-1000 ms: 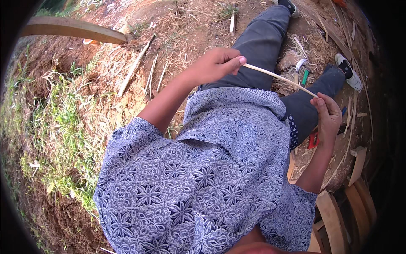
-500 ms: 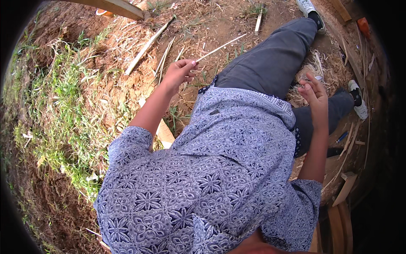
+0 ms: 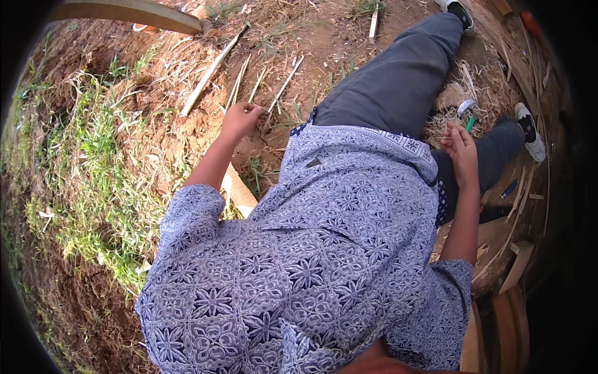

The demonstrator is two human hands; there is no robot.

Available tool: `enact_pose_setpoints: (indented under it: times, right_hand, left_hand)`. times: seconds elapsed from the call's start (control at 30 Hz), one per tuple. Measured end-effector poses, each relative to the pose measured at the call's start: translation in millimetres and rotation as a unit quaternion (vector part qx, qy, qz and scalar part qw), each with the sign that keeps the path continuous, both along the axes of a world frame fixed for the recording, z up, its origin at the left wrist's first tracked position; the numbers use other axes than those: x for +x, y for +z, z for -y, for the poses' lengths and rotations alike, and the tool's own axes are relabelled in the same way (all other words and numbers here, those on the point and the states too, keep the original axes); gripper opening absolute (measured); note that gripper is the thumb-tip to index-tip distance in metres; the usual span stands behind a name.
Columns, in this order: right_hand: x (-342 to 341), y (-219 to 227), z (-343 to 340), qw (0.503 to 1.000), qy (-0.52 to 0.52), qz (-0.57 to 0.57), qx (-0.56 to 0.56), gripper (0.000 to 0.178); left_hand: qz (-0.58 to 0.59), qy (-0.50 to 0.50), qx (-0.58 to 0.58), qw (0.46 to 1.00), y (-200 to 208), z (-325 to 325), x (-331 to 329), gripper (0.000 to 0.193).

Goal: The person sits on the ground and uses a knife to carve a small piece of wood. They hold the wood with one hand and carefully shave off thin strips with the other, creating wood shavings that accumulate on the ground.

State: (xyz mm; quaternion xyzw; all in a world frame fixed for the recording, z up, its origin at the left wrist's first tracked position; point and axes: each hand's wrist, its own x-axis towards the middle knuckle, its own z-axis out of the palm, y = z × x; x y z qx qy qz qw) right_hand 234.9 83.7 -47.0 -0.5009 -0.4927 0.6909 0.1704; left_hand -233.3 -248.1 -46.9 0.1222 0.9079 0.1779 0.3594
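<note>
My left hand [image 3: 242, 119] is low over the soil, thumb and fingers closed at the near end of a thin pale wooden strip [image 3: 286, 85]. The strip points away and slightly right. Several similar slivers [image 3: 237, 84] and a wider split stick [image 3: 213, 73] lie just beyond that hand. My right hand [image 3: 460, 149] is raised beside my leg, fingertips drawn together; whatever they pinch is too small to make out. Behind its fingers are a small green object [image 3: 470, 124] and a whitish curved piece [image 3: 465, 107], lying by a heap of shavings [image 3: 445, 118].
My legs in grey trousers [image 3: 398, 78] stretch out over the ground. A curved timber [image 3: 134, 14] crosses the far left. Boards [image 3: 517, 265] and a blue tool [image 3: 509, 189] lie at right. Grass [image 3: 103, 168] covers the left, and a wood piece [image 3: 240, 192] sits under my left arm.
My left hand has moved down and left, bringing the strip lower and pointing it more steeply away. My right hand's fingers have drawn closer together. The green object now shows.
</note>
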Motion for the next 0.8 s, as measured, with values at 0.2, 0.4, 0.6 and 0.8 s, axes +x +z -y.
enact_pose_setpoints:
  times: [0.2, 0.4, 0.6, 0.8]
  right_hand:
    - [-39.7, 100.2, 25.2, 0.971, 0.114, -0.179, 0.114, 0.034]
    - [-108.4, 246.5, 75.0, 0.822, 0.388, -0.348, 0.231, 0.04]
    - [-112.8, 259.4, 98.9, 0.782, 0.421, -0.365, 0.279, 0.034]
    - [-111.7, 252.5, 99.7, 0.776, 0.422, -0.378, 0.277, 0.028]
  left_hand:
    - [-0.254, -0.166, -0.009, 0.953, 25.2, -23.7, -44.6, 0.042]
    - [-0.288, -0.156, -0.037, 0.944, 29.7, -8.1, -111.0, 0.044]
    - [-0.261, -0.178, -0.017, 0.949, -5.6, -27.3, -110.9, 0.042]
    - [-0.224, -0.195, -0.035, 0.954, -15.7, -11.2, -98.0, 0.044]
